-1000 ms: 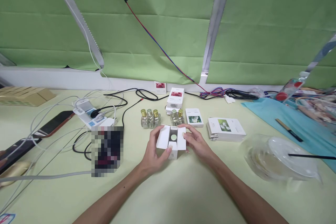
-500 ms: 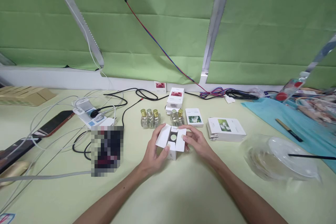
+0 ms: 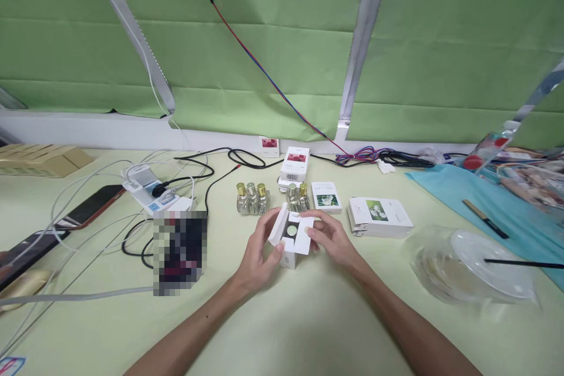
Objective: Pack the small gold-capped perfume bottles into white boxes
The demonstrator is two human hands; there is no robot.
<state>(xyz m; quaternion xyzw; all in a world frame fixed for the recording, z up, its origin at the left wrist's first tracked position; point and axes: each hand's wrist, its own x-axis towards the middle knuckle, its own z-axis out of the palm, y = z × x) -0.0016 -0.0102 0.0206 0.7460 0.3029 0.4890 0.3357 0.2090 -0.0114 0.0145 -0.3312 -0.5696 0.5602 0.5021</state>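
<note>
A small white box (image 3: 288, 259) stands upright on the table between my hands, its top flaps spread. Inside it shows the pale round cap (image 3: 291, 231) of a bottle; the rest of that bottle is hidden. My left hand (image 3: 263, 249) grips the box's left side, thumb at the front edge and fingers behind the raised left flap. On the other side my right hand (image 3: 330, 238) pinches the right flap with its thumb in front. Just beyond stand several small glass bottles (image 3: 252, 202) with gold and silver caps, and two more bottles (image 3: 297, 198) closer to the box.
White cartons with red pictures (image 3: 294, 165) lie behind the bottles. Cartons with white-flower pictures (image 3: 379, 217) lie to the right. A lidded plastic container (image 3: 480, 267), a knife (image 3: 484, 218) and a blue cloth (image 3: 453, 188) are farther right. Cables, a power strip (image 3: 152, 191) and phones (image 3: 92, 208) occupy the left.
The box's left flap has swung from leaning outward to nearly upright. Both hands stay at about the same places on the box.
</note>
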